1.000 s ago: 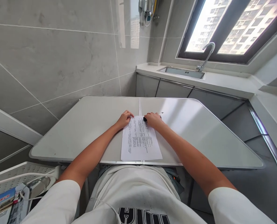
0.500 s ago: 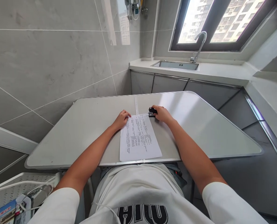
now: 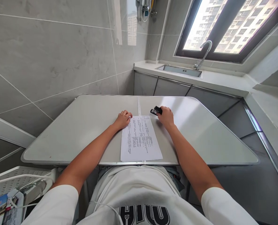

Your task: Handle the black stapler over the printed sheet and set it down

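Observation:
Printed sheets of paper point(image 3: 140, 140) lie on the table, their near edge by the table's front rim. At their upper left corner is my left hand point(image 3: 123, 119), fingers bent and closed on the paper's edge; the exact grip is partly hidden. My right hand point(image 3: 167, 116) is wrapped round a black stapler point(image 3: 156, 110), a little right of the paper's upper right corner. The stapler's jaws point left, spread apart and away from the paper.
The folding table point(image 3: 204, 134) has a centre seam and metal rim. At lower left stands a white basket point(image 3: 23, 173) with packets and a cable. Behind the table are a counter with a sink point(image 3: 179, 70), a faucet point(image 3: 204, 54) and a window.
The stapler has moved off the paper's upper right corner, slightly right and up, and turned in my right hand. My left hand stays at the upper left corner. The view has tilted slightly.

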Tool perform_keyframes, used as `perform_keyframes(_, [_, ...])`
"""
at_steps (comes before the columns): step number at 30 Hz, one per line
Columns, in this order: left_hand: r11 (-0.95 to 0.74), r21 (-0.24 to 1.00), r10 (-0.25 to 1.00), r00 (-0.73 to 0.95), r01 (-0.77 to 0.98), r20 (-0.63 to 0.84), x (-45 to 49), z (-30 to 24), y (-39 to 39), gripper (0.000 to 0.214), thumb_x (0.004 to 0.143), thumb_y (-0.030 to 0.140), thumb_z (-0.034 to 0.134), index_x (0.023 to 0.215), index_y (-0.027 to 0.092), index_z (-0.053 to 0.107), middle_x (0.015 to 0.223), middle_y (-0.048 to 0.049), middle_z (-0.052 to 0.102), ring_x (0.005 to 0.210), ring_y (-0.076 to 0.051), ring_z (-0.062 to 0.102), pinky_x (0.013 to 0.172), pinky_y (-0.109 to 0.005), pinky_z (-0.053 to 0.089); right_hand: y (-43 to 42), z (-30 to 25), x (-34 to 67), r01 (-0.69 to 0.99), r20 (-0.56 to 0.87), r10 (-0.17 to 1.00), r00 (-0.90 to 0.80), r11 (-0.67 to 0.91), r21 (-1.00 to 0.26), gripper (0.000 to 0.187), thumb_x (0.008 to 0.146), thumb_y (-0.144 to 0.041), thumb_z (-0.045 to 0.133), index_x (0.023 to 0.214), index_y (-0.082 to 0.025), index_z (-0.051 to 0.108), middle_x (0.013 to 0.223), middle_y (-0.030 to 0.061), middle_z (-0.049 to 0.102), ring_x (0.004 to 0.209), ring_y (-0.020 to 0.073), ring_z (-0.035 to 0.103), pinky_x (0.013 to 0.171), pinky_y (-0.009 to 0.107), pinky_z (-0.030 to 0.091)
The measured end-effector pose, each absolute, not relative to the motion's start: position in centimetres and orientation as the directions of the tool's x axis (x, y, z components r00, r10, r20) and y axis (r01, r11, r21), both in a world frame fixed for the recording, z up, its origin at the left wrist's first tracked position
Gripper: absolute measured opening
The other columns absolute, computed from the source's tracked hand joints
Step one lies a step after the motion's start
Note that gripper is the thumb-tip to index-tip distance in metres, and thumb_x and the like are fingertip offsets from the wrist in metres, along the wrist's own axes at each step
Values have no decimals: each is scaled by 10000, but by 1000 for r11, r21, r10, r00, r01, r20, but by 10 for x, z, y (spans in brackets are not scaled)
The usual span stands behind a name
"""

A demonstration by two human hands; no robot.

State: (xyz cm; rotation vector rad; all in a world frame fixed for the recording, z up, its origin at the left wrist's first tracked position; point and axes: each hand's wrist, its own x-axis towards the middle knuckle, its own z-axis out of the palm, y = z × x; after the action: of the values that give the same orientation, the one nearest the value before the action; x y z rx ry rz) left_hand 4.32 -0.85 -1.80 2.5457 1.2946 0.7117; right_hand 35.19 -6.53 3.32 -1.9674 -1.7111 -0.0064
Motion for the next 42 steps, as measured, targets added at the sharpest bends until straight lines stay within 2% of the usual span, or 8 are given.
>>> perform_keyframes(4, [-552, 384, 831, 455, 740, 319, 44, -16, -8, 192, 937, 169, 588, 1099, 236, 668, 1155, -130, 603, 1114, -315, 557, 980, -492, 449, -85, 49, 317, 923, 357, 928, 107, 41, -383, 55, 908, -223, 658, 954, -222, 627, 1001, 106, 691, 1019, 309, 596, 795, 375, 431])
perform_keyframes(15, [-158, 323, 967, 80, 933, 241, 32, 7, -13, 248, 1009, 295, 495, 1194, 223, 644, 1286, -155, 582, 1232, -309, 567, 1017, -452, 490, -137, 37, 222, 903, 142, 969, -202, 240, -355, 117, 892, -217, 713, 915, -220, 599, 993, 68, 716, 985, 249, 623, 715, 306, 366])
perform_keyframes(19, [-123, 278, 975, 63, 953, 214, 33, 4, -14, 323, 1003, 311, 474, 1254, 212, 653, 1399, -184, 570, 1328, -336, 536, 1087, -498, 466, -135, 36, 236, 892, 135, 975, -179, 219, -396, 144, 864, -211, 719, 858, -227, 576, 903, 49, 708, 917, 238, 623, 676, 290, 343])
perform_keyframes(22, [-64, 190, 989, 38, 980, 140, 32, 1, -13, 467, 1009, 410, 457, 1400, 212, 620, 1636, -197, 403, 1545, -456, 297, 1216, -672, 282, -136, 36, 258, 865, 109, 985, -136, 172, -471, 203, 828, -239, 743, 779, -228, 547, 806, 16, 680, 778, 203, 593, 639, 284, 336])
perform_keyframes(25, [-8, 169, 1000, 5, 986, 22, 29, -2, -11, 638, 1028, 535, 362, 1582, 242, 481, 1751, -181, 229, 1605, -531, 87, 1224, -781, 107, -137, 31, 291, 832, 94, 992, -78, 117, -542, 207, 818, -290, 748, 763, -228, 558, 752, -7, 659, 703, 182, 557, 616, 282, 351])
perform_keyframes(30, [-22, 166, 997, 35, 986, -75, 26, -2, -11, 736, 1042, 575, 239, 1690, 234, 305, 1776, -178, 160, 1617, -518, 80, 1254, -743, 97, -137, 12, 358, 775, 148, 984, -95, 167, -609, 268, 822, -472, 745, 897, -227, 666, 804, 9, 686, 741, 205, 582, 667, 308, 422])
perform_keyframes(38, [-23, 155, 997, 34, 988, -67, 28, -4, -10, 738, 1045, 565, 219, 1691, 218, 305, 1776, -188, 148, 1617, -521, 76, 1254, -743, 97, -144, 4, 391, 756, 161, 985, -68, 156, -636, 342, 867, -550, 699, 976, -227, 667, 871, 27, 697, 790, 228, 606, 726, 340, 460])
perform_keyframes(42, [-27, 155, 997, 38, 988, -67, 27, -3, -10, 738, 1045, 566, 219, 1692, 223, 305, 1775, -185, 158, 1618, -517, 82, 1252, -746, 99, -140, 18, 400, 770, 69, 976, -207, 206, -604, 394, 881, -600, 692, 1002, -226, 664, 879, 29, 697, 781, 223, 594, 707, 338, 458])
